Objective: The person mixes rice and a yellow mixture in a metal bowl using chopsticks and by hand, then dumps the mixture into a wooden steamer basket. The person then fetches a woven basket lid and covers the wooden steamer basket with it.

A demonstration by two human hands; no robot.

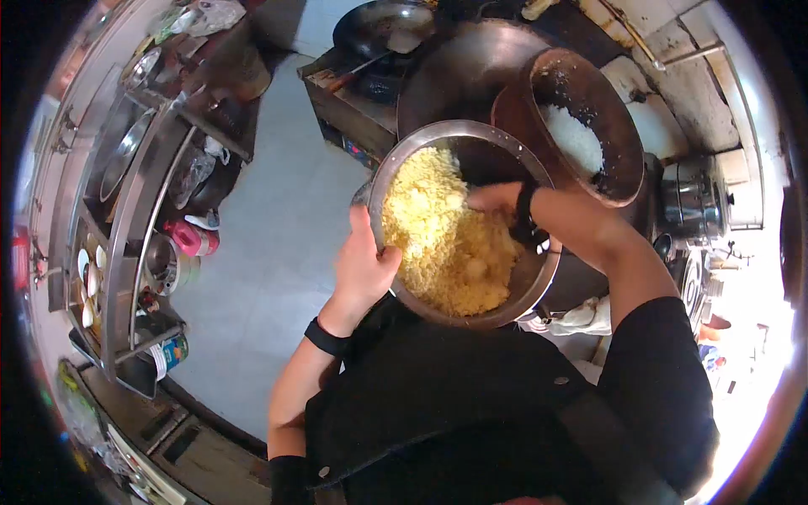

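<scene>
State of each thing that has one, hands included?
Metal bowl: partly filled, held up
Yellow food: loose, crumbly, some clumps
Left hand: gripping the bowl's rim
Right hand: in the bowl, at the food; grip unclear
Brown vessel: tilted, white grains inside
Large wok: no food visible
Steel pot: seemingly covered

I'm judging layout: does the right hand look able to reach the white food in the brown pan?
Probably: the white food lies uncovered, but the right hand must clear the metal bowl's rim.

From the head, the camera looks steeply down over the hands (pixel 364 263).
</scene>
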